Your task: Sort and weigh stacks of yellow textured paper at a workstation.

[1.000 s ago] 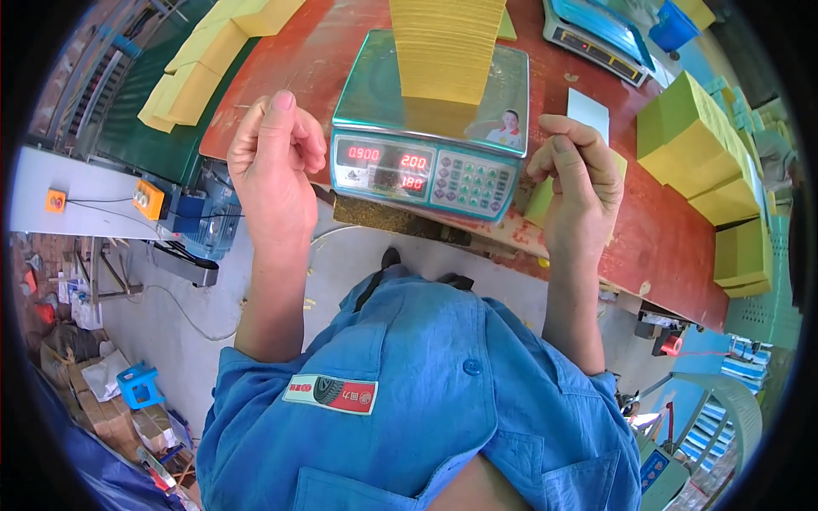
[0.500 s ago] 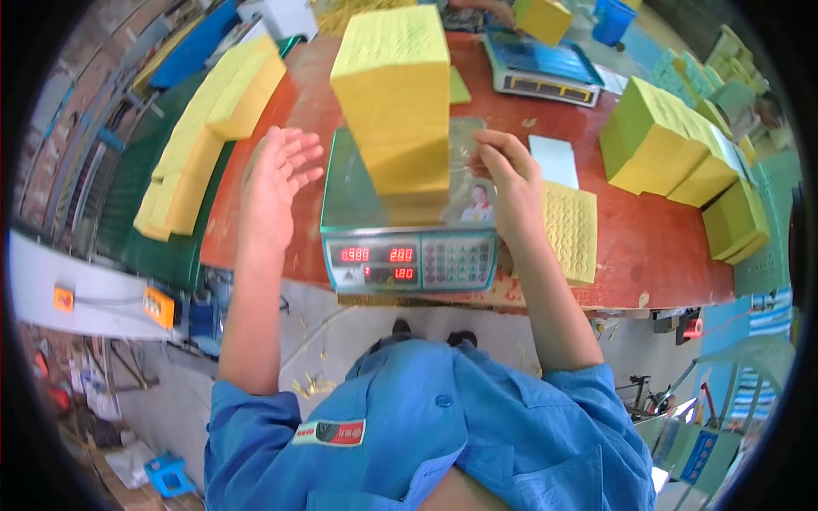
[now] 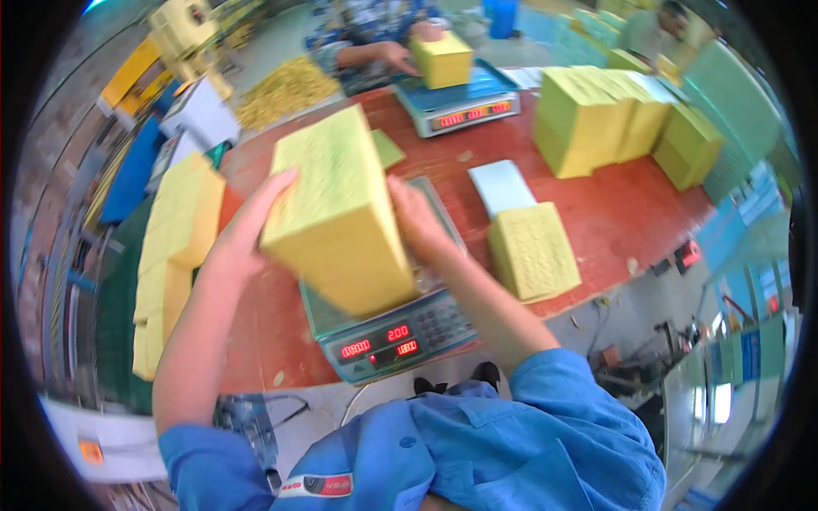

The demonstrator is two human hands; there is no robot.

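Note:
A tall stack of yellow paper (image 3: 336,230), its top sheet marked with rows of curved punch marks, leans between my two hands above the digital scale (image 3: 388,336). My left hand (image 3: 247,226) presses on its left side, thumb near the top edge. Against its right side lies my right hand (image 3: 417,217), whose fingertips are partly hidden behind the stack. The stack covers most of the weighing plate; whether its bottom still touches the plate I cannot tell. Red digits glow on the scale's front panel.
A shorter yellow stack (image 3: 534,253) and a white sheet (image 3: 503,186) lie right of the scale. More yellow stacks stand at the far right (image 3: 588,123) and along the left (image 3: 175,238). Across the red table (image 3: 596,217), a co-worker's hands hold a yellow block (image 3: 443,61) on another scale (image 3: 456,106).
Both hands have closed in from beside the stack onto its sides. The stack is now tilted and shifted to the left on the scale. My view has turned as well.

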